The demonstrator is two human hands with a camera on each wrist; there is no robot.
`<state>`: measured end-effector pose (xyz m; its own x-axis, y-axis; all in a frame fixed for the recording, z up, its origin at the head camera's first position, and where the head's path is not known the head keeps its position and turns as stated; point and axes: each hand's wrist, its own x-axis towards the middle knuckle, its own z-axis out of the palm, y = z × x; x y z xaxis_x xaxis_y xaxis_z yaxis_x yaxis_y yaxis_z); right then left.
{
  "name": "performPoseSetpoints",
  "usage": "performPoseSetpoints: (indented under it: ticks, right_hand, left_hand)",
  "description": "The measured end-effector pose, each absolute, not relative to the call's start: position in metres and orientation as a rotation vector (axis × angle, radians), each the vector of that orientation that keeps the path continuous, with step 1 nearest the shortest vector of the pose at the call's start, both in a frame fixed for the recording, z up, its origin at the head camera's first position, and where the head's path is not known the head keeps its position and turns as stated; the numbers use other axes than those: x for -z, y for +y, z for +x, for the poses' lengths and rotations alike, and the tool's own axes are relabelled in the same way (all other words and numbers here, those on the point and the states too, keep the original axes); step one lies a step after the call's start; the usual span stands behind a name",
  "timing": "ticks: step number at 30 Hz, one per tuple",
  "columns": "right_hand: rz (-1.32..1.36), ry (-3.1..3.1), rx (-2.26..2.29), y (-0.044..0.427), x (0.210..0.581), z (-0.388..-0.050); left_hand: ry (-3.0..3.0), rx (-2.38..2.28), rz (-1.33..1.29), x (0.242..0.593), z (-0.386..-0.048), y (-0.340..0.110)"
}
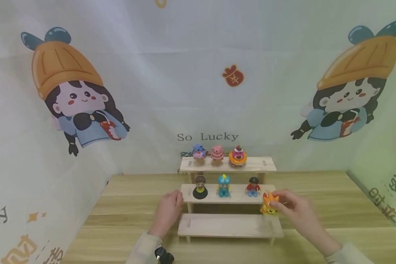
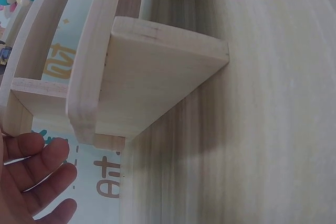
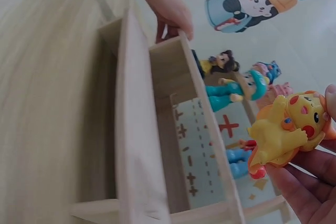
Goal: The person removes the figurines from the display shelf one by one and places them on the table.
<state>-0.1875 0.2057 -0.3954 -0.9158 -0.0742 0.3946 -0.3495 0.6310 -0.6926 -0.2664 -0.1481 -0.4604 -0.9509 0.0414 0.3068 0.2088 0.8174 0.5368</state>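
My right hand [image 1: 301, 214] pinches a yellow figure with an orange spiky hood [image 1: 270, 205], in front of the middle shelf's right end. In the right wrist view the figure [image 3: 278, 135] is tilted, held between the thumb and fingers of that hand [image 3: 310, 182]. My left hand [image 1: 168, 211] grips the left end of the middle shelf [image 1: 211, 199]; the left wrist view has its fingers [image 2: 50, 158] bent below the shelf corner. On that shelf stand a brown-haired figure on a dark base [image 1: 200, 187], a teal figure [image 1: 223, 187] and a red-and-blue figure [image 1: 252, 187].
The top shelf [image 1: 257, 165] holds a blue figure [image 1: 199, 153], a pink one [image 1: 217, 154] and one with an orange ring [image 1: 237, 157]. The bottom shelf [image 1: 231, 225] is bare. The stepped wooden stand rests on a wood-grain table [image 1: 118, 220], before a printed cloth [image 1: 165, 91].
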Motion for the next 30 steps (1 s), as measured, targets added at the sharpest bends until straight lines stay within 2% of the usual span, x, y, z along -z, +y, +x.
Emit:
performPoseSetpoints:
  ticks: [6,19,28,30]
  right_hand:
    - [0.259,-2.535,-1.284,0.199,0.415,-0.172]
    - [-0.202,-2.642,-1.534,0.19,0.455,-0.142]
    - [-0.346,-2.575,-1.687,0.186,0.471,-0.126]
    - [-0.306,-2.548,-1.748,0.188,0.473,-0.123]
  left_hand:
    - [-2.723,0.856,-0.17,0.462,-0.265,-0.149]
    - [-2.725,0.848,-0.195,0.46,-0.266,-0.146]
    - [-2.707,0.832,-0.197,0.461,-0.266,-0.147]
    - [-2.704,0.836,-0.196,0.461,-0.266,-0.147]
